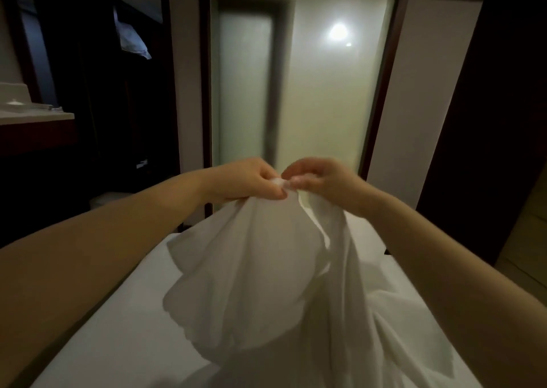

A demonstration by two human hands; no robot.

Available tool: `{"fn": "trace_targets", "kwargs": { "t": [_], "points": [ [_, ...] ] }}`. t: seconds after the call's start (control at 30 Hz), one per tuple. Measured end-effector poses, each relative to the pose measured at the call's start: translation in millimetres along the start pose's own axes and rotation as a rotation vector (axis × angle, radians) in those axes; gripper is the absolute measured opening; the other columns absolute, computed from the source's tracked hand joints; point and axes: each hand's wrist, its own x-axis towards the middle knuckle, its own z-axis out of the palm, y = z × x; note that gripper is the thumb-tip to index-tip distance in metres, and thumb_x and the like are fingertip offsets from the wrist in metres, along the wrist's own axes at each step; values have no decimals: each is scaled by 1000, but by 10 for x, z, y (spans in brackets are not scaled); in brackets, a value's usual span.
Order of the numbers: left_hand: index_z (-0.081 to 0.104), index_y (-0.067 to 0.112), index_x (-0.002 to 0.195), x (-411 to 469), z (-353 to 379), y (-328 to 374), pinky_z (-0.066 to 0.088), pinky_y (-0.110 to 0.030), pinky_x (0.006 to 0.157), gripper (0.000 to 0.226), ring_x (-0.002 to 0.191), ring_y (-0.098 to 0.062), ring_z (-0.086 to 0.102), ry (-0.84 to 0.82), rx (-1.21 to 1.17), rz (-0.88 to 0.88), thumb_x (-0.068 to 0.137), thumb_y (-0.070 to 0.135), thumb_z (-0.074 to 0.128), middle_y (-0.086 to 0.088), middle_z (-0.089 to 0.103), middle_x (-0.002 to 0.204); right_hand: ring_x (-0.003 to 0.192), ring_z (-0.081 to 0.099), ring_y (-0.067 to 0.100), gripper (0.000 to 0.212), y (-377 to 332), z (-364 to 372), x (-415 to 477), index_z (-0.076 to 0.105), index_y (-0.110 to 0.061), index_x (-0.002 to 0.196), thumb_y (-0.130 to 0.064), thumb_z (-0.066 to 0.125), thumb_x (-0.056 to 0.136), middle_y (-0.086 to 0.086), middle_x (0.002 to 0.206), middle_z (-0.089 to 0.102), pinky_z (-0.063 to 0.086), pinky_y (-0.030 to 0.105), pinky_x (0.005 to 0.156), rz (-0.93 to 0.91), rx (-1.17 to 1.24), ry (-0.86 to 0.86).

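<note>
A white cloth, perhaps a pillowcase (pixel 260 269), hangs in loose folds from both my hands above a white bed (pixel 118 328). My left hand (pixel 251 180) pinches its top edge between thumb and curled fingers. My right hand (pixel 322 180) pinches the same edge right beside it, so the two hands nearly touch. The lower part of the cloth drapes down onto the bed at the right.
Beyond the bed's far end stands a frosted glass wall (pixel 325 91) with a door and a lamp glow behind it. A dark open wardrobe (pixel 103 91) stands at the left, a light counter (pixel 32 115) at the far left, and a dark panel (pixel 503 121) at the right.
</note>
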Motion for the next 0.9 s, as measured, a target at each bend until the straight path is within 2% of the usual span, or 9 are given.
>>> {"fn": "trace_targets", "kwargs": {
  "t": [0.1, 0.2, 0.33, 0.43, 0.47, 0.57, 0.63, 0.73, 0.9],
  "points": [
    [46, 15, 53, -16, -37, -27, 27, -16, 48, 37, 45, -4, 32, -53, 2, 26, 86, 12, 63, 9, 34, 48, 64, 46, 12, 19, 74, 252, -10, 57, -16, 76, -30, 70, 77, 5, 73, 53, 38, 22, 58, 88, 186, -131],
    [55, 15, 56, -87, -109, -189, 34, -14, 50, 32, 46, -2, 41, -130, 16, -15, 88, 15, 62, 11, 44, 49, 49, 36, 4, 27, 131, 386, -18, 54, -15, 63, -25, 67, 84, -7, 53, 43, 29, 18, 49, 121, 149, -128],
    [66, 3, 87, -174, -121, -443, 53, -18, 62, 10, 68, -9, 65, -212, -191, -150, 90, 9, 58, -1, 67, 75, 51, 41, 6, 28, 17, 418, 107, 56, -11, 59, -21, 72, 81, 0, 56, 45, 34, 19, 51, 81, -42, 23],
    [65, 1, 88, -258, -163, -645, 54, -19, 67, 15, 75, -12, 68, -222, -313, -218, 90, 11, 55, -3, 70, 81, 55, 43, 9, 29, -8, 314, 182, 57, -1, 64, -19, 73, 80, 4, 59, 46, 36, 22, 55, 50, -51, 146],
    [66, 1, 86, -299, -203, -717, 54, -21, 72, 18, 78, -14, 68, -227, -303, -227, 86, 18, 60, -5, 70, 82, 53, 42, 7, 29, 17, 260, 193, 56, -1, 63, -18, 72, 80, 2, 57, 45, 35, 22, 54, 42, -29, 192],
    [67, -6, 97, -397, -339, -964, 50, -37, 90, 61, 97, -35, 63, -186, -175, -222, 66, 45, 77, -22, 66, 101, 54, 42, 11, 34, 109, 95, 190, 55, 7, 66, -19, 71, 81, 3, 56, 45, 35, 23, 54, 39, 8, 285],
    [68, -4, 100, -419, -417, -1094, 52, -34, 87, 70, 101, -34, 63, -118, -220, -200, 58, 52, 75, -20, 67, 106, 54, 43, 11, 34, 155, 37, 173, 56, 5, 66, -21, 71, 81, 1, 55, 47, 36, 23, 54, 56, -15, 298],
    [73, 6, 93, -408, -457, -1160, 55, -29, 80, 63, 95, -27, 66, -114, -254, -195, 55, 56, 78, -16, 69, 102, 48, 43, 6, 33, 198, 49, 185, 53, -7, 59, -23, 71, 81, -9, 47, 46, 37, 21, 52, 82, -26, 316],
    [75, 20, 87, -332, -326, -1261, 53, -18, 74, 36, 93, -17, 68, -264, -122, -235, 67, 50, 71, 1, 73, 95, 46, 42, 7, 39, 163, 91, 207, 51, -18, 48, -23, 71, 81, -6, 48, 45, 37, 18, 48, 67, 53, 338]
  ]
}}
